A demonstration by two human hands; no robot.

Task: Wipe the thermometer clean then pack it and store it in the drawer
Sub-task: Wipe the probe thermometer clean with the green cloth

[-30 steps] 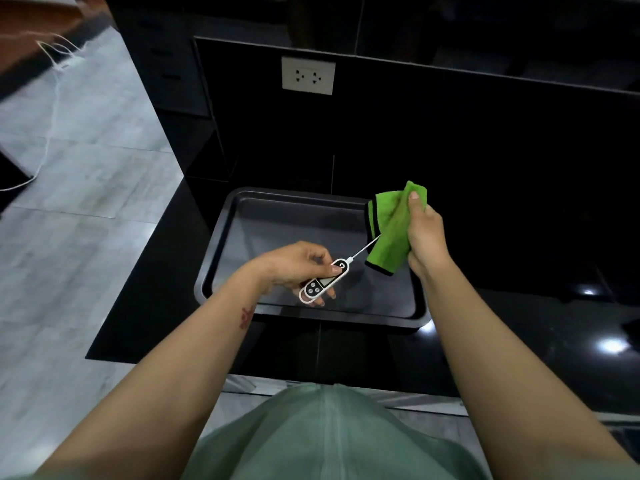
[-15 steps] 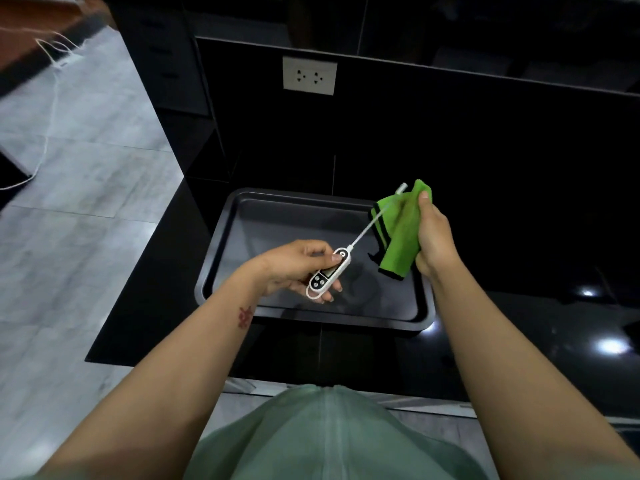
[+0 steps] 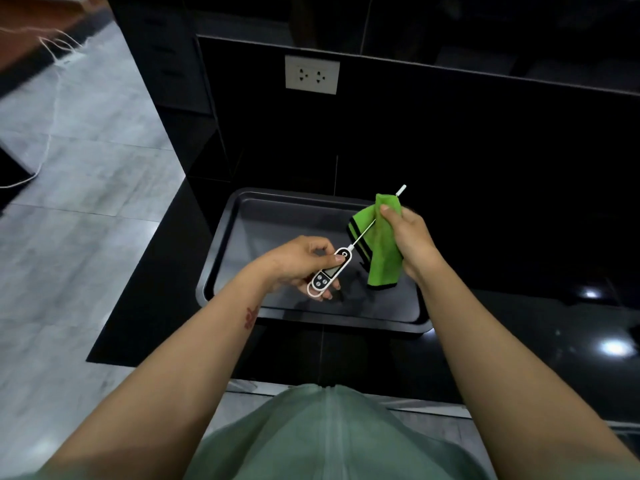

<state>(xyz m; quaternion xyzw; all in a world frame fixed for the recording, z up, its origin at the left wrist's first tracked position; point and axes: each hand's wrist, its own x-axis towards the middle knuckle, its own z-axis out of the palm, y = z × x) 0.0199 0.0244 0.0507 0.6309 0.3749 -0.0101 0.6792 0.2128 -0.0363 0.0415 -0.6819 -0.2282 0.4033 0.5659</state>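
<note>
A white digital probe thermometer (image 3: 328, 274) with a dark screen and buttons is held by its body in my left hand (image 3: 298, 264), above a black tray (image 3: 221, 258). Its thin metal probe runs up and to the right into a green cloth (image 3: 382, 251) with black edging. My right hand (image 3: 408, 237) pinches that cloth around the probe's middle. The probe's white tip pokes out above the top of the cloth. The stretch of probe inside the cloth is hidden.
The tray sits on a glossy black counter (image 3: 519, 334) with a raised black back panel carrying a white double socket (image 3: 311, 74). The counter ends at the left, beside grey floor tiles (image 3: 69, 237) with a white cable (image 3: 52, 109). No drawer is visible.
The cloth in my right hand first slid up the probe toward its tip, then back down toward the middle, baring the white tip. My left hand kept holding the thermometer body and shifted slightly right.
</note>
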